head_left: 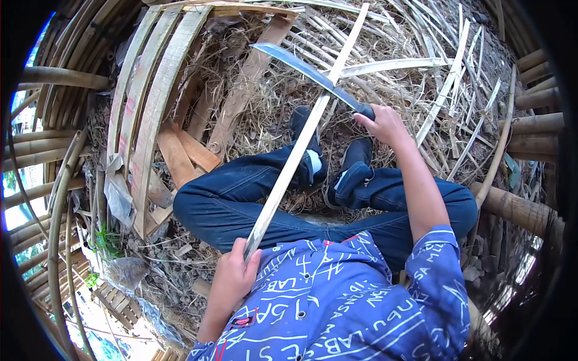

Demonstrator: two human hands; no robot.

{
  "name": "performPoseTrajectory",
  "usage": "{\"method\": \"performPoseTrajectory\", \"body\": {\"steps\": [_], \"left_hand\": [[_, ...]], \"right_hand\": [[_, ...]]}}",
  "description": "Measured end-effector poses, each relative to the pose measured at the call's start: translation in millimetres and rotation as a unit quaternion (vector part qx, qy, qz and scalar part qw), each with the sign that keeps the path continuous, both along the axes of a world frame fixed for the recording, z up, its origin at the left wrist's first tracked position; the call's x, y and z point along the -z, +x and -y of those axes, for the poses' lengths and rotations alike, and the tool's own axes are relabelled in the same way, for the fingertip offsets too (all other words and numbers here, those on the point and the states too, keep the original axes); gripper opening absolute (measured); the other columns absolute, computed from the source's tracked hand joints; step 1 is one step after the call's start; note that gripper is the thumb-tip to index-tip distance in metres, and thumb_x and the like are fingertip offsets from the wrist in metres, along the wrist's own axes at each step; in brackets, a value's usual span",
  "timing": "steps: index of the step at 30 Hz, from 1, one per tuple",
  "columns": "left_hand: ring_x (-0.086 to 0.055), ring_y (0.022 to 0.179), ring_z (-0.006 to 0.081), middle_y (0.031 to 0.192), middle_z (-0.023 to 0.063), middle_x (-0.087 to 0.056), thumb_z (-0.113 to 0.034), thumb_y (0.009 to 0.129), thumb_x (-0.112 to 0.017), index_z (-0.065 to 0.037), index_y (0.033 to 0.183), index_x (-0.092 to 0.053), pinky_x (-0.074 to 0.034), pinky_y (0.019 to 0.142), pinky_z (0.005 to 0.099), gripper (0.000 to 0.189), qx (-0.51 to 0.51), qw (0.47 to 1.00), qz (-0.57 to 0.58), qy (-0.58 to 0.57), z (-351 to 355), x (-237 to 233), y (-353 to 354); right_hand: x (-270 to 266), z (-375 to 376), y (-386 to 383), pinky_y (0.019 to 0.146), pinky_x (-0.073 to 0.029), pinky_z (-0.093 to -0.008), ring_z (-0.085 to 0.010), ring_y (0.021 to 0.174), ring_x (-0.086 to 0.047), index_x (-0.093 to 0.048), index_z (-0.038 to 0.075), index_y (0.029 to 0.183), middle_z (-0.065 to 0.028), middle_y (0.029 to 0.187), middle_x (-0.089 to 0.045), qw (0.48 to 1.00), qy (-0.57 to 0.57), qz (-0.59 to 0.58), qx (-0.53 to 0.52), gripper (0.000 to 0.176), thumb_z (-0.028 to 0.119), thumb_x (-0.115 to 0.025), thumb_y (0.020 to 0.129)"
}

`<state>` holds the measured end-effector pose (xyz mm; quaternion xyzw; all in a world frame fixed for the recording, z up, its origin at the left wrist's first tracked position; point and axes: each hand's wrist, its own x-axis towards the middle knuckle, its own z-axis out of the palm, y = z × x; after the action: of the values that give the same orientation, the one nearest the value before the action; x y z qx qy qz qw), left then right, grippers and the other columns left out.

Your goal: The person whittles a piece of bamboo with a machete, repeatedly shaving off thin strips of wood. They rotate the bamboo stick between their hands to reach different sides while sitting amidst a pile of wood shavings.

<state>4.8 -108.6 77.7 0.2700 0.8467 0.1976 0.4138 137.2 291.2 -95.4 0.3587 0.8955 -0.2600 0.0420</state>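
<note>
Head view: lettering?
— One blue shirt [337,301], white script; "LAB" legible.
— Hands?
— One bamboo strip [289,168], near end clamped in left hand [232,280]; right hand [385,123] closed round knife [307,69] handle, blade crossing strip beyond the shoes [355,162].
— Ground?
— Bamboo shavings [385,48], straw; poles [518,207] all round.

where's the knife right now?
Head view, upper centre: the knife is in the right hand, its blade crossing the bamboo strip that the left hand holds.

Soft daylight, bright lower left; fisheye warp w/ black corners, edges maybe blurry.
</note>
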Motion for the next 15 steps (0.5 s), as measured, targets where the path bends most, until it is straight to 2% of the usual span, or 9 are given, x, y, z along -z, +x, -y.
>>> {"method": "performPoseTrajectory", "body": {"steps": [6, 11, 12, 15], "left_hand": [[-0.058, 0.061, 0.0436, 0.06, 0.0223, -0.053, -0.021, 0.092, -0.06, -0.001, 0.089, -0.049, -0.041, 0.051, 0.0438, 0.023, 0.002, 1.0, -0.007, 0.002, 11.4, 1.3, -2.3], [-0.058, 0.062, 0.0448, 0.06, 0.023, -0.053, -0.022, 0.092, -0.061, 0.0, 0.086, -0.047, -0.042, 0.052, 0.0449, 0.026, 0.004, 1.0, -0.003, -0.025, 11.1, 2.2, -4.8], [-0.058, 0.061, 0.0448, 0.06, 0.0233, -0.054, -0.022, 0.092, -0.061, 0.0, 0.085, -0.047, -0.041, 0.051, 0.046, 0.027, 0.011, 0.999, -0.02, -0.023, 11.3, 3.4, -5.2], [-0.058, 0.06, 0.0449, 0.059, 0.0237, -0.055, -0.023, 0.091, -0.062, 0.0, 0.083, -0.047, -0.041, 0.05, 0.0473, 0.029, 0.012, 0.999, -0.037, -0.019, 16.8, 2.0, -8.5]], "right_hand": [[-6.5, 8.4, -2.6, 0.076, -0.049, -0.0507, -0.0423, 0.083, -0.065, -0.065, 0.003, 0.089, -0.0236, 0.081, -0.067, 0.999, 0.04, 0.013, -0.024, 0.059, 0.06, -0.058, 0.085], [-23.1, 31.1, -3.8, 0.073, -0.051, -0.0497, -0.0419, 0.079, -0.065, -0.063, 0.002, 0.086, -0.0239, 0.077, -0.066, 1.0, -0.011, -0.013, -0.025, 0.056, 0.058, -0.058, 0.086], [-26.2, 39.8, -3.0, 0.072, -0.051, -0.0495, -0.0412, 0.078, -0.066, -0.063, 0.002, 0.085, -0.0239, 0.074, -0.065, 0.998, -0.018, -0.028, -0.046, 0.056, 0.058, -0.058, 0.086], [-35.9, 52.0, -4.0, 0.071, -0.051, -0.0489, -0.0392, 0.078, -0.066, -0.065, 0.003, 0.085, -0.0242, 0.073, -0.065, 0.992, -0.032, 0.035, -0.116, 0.057, 0.06, -0.058, 0.085]]}}
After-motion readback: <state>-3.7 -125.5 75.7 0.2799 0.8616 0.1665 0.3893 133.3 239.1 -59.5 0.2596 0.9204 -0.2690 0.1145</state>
